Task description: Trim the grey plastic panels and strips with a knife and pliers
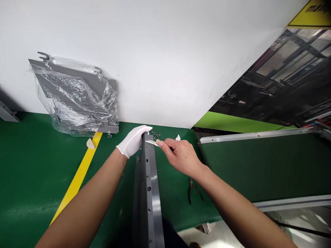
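Green worktop (31, 172) beneath us carries a long gray rail (148, 186), its long axis pointing away from us toward the white wall (165, 58). Our gloved left hand (133, 141) closes around its far end; our bare right hand (181, 156) pinches a knife (152, 143) beside it. Pliers (194, 190) lie nearby. Writing on the yellow sign (311, 13) is cut off.

Grey panel (147, 193) cut off by bottom edge; dark pieces (155, 135) too small to tell.
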Demonstrator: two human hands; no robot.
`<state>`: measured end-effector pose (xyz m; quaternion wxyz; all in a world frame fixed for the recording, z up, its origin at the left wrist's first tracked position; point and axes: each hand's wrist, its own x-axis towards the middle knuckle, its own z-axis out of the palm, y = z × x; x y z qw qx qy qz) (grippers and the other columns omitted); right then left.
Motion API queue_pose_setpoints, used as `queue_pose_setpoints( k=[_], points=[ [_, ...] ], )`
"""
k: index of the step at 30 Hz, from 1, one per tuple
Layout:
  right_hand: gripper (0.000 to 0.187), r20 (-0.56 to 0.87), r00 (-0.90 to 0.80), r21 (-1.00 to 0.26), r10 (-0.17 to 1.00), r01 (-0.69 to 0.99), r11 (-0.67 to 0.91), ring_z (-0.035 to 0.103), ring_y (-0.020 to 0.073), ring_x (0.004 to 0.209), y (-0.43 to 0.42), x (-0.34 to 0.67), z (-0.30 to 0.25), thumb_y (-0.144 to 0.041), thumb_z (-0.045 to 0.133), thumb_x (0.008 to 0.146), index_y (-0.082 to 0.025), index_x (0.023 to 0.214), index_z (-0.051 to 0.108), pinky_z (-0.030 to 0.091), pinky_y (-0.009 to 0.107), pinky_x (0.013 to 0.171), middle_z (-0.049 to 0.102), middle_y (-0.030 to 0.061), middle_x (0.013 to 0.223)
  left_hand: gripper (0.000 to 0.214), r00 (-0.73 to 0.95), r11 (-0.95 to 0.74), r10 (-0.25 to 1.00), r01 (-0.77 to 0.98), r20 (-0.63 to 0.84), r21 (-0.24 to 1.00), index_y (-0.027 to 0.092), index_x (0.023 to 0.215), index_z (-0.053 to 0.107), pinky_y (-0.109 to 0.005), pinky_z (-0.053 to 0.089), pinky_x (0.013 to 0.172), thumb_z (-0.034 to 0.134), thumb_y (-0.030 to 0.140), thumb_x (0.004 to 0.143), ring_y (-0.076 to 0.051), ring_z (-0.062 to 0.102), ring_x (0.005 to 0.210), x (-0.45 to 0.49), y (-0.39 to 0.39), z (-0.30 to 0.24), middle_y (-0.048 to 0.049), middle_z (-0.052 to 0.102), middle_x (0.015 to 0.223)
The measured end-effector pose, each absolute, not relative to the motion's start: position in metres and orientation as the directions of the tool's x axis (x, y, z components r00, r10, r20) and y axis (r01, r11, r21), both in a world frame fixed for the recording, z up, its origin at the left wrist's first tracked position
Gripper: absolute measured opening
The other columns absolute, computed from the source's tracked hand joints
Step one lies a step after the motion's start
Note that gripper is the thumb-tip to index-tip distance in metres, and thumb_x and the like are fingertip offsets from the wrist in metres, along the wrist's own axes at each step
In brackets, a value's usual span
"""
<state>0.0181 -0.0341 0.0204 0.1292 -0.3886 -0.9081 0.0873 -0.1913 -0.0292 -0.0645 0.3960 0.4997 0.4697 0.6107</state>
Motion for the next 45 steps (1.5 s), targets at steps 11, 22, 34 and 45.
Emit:
queue_pose_setpoints(
  k=[11, 22, 34, 45],
  points=[
    [0.058, 0.112, -0.503, -0.583, 0.857, 0.665, 0.467, 0.030, 0.0128, 0.060, -0.026, 0.037, 0.007, -0.064, 0.045, 0.103, -0.022, 0.065, 0.032, 0.022, 0.030, 0.057, 0.032, -0.0053, 0.060, 0.048, -0.073, -0.096, 0.994, -0.285, 0.078, 0.954, 0.025, 0.121, 0.060, -0.032, 0.044, 0.091, 0.081, 0.037, 0.080, -0.017, 0.056, 0.101, -0.180, -0.051, -0.067, -0.0008, 0.058, 0.118],
    [0.058, 0.043, -0.505, -0.673, 0.862, 0.623, 0.398, 0.030, 0.0125, 0.062, -0.026, 0.043, -0.004, -0.066, 0.046, 0.102, -0.022, 0.066, 0.036, 0.022, 0.030, 0.058, 0.030, -0.0055, 0.063, 0.024, -0.122, -0.156, 0.982, -0.115, 0.142, 0.981, 0.024, 0.109, 0.061, -0.034, 0.044, 0.097, 0.065, 0.041, 0.092, -0.023, 0.057, 0.110, -0.188, -0.056, -0.066, -0.0020, 0.062, 0.114],
    [0.055, 0.048, -0.646, -0.379, 0.762, 0.694, 0.612, 0.027, 0.0139, 0.057, -0.022, 0.013, 0.011, -0.059, 0.039, 0.107, -0.022, 0.065, 0.035, 0.020, 0.031, 0.057, 0.035, -0.0052, 0.058, 0.037, -0.267, -0.169, 0.951, -0.026, 0.156, 0.985, 0.021, 0.082, 0.053, -0.029, 0.040, 0.077, 0.056, 0.053, 0.099, -0.017, 0.049, 0.081, -0.177, -0.045, -0.058, 0.0016, 0.053, 0.084],
    [0.057, -0.073, -0.588, -0.644, 0.805, 0.644, 0.412, 0.025, 0.0125, 0.061, -0.067, 0.056, 0.015, -0.063, 0.046, 0.104, -0.023, 0.068, 0.030, 0.021, 0.031, 0.057, 0.026, -0.0053, 0.065, 0.089, -0.132, -0.084, 0.990, -0.237, 0.054, 0.968, 0.036, 0.160, 0.033, -0.040, 0.047, 0.110, 0.080, 0.044, 0.085, -0.030, 0.050, 0.139, -0.171, -0.072, -0.074, -0.0074, 0.037, 0.165]
  ],
)
